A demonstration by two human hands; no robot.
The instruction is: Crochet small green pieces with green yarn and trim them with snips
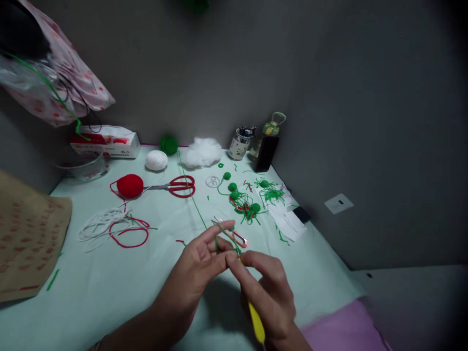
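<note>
A table (pixel 120 287) with a pale cloth spreads under everything. Above its near part, the left hand (pixel 201 263) has its index finger extended and its thumb pinching a mostly hidden green yarn piece (pixel 237 251), while the right hand (pixel 268 287) grasps a yellow-handled hook (pixel 257 324), its fingertips meeting the left thumb at that piece. Farther back lie red-handled scissors (pixel 168 186) and white fluff (pixel 203 152). Next in size come a red yarn ball (pixel 130 185) at the scissors' tip and a green yarn ball (pixel 168 145) near the wall. Thinnest, a green strand (pixel 197 210) crosses the scissors' handles toward the left hand.
</note>
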